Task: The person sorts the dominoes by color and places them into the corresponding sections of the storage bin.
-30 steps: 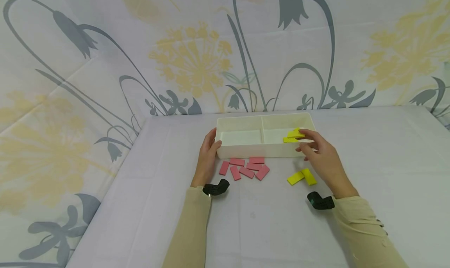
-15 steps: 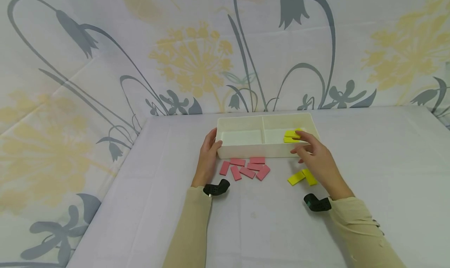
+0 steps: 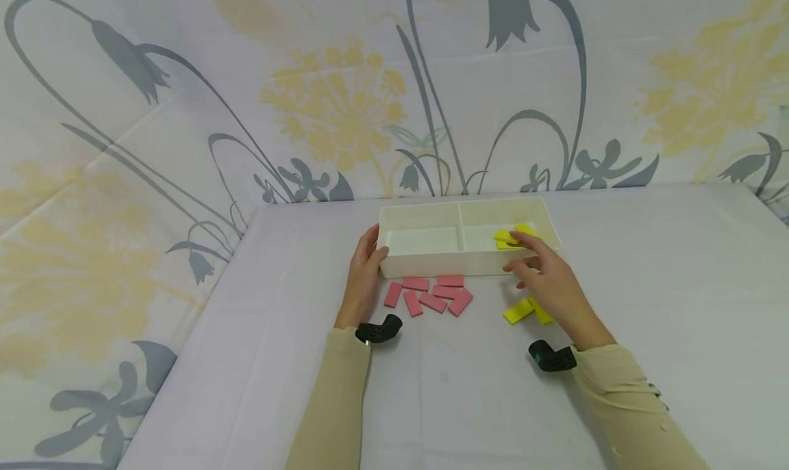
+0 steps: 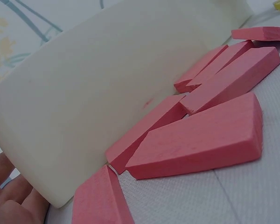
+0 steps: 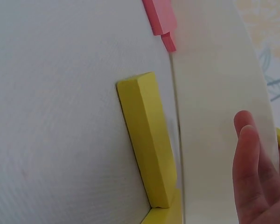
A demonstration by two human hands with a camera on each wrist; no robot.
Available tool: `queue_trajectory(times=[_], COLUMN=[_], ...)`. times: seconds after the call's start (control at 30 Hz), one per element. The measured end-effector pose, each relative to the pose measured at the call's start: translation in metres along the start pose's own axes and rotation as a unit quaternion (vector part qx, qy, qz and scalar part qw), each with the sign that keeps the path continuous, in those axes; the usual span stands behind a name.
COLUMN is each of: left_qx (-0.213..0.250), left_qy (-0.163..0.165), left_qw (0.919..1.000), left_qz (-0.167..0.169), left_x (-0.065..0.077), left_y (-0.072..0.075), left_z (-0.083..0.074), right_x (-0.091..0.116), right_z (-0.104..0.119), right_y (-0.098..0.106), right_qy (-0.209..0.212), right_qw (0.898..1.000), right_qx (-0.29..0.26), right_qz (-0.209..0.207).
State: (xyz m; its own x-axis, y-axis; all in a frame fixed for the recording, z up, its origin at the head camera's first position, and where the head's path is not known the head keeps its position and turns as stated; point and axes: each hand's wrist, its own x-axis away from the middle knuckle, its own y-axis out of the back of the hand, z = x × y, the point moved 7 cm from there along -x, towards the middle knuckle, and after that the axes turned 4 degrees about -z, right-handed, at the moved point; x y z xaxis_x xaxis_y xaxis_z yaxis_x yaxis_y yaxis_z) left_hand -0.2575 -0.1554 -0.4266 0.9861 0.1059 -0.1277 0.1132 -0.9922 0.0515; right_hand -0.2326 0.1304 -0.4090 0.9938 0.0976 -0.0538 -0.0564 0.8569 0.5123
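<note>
White cloth (image 3: 444, 394) lies below; your left hand (image 3: 361, 278) grips the white divided plastic box (image 3: 425, 265). Your right hand (image 3: 555, 285) meets yellow rectangular blocks (image 3: 503, 236) in the right compartment (image 3: 493, 216), pinch unclear; uneven release could topple them.

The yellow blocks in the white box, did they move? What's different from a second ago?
The right hand moved a little left, and the top yellow block by its fingers slid left too and seems turned slightly. I can't tell if it's gripped. The left hand still holds the white box by its end; the box, the pink blocks and the two yellow blocks outside stayed put.
</note>
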Motion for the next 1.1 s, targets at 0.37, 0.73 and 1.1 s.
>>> queue_trajectory(times=[0.37,0.73,1.1], left_qx=[-0.003,-0.009,-0.002], left_qy=[0.003,-0.001,0.003], left_qw=[1.0000,0.9999,1.0000], left_qz=[-0.002,0.008,0.005], left_x=[-0.002,0.007,0.008], left_y=[0.000,-0.003,-0.003], left_z=[0.006,-0.018,-0.016], right_x=[0.001,0.000,0.000], right_z=[0.000,0.000,-0.001], right_y=[-0.003,-0.001,0.002], right_qy=[0.016,0.030,0.019], right_qw=[1.000,0.999,0.999], right_qx=[0.020,0.024,0.036], right_qz=[0.012,0.014,0.013])
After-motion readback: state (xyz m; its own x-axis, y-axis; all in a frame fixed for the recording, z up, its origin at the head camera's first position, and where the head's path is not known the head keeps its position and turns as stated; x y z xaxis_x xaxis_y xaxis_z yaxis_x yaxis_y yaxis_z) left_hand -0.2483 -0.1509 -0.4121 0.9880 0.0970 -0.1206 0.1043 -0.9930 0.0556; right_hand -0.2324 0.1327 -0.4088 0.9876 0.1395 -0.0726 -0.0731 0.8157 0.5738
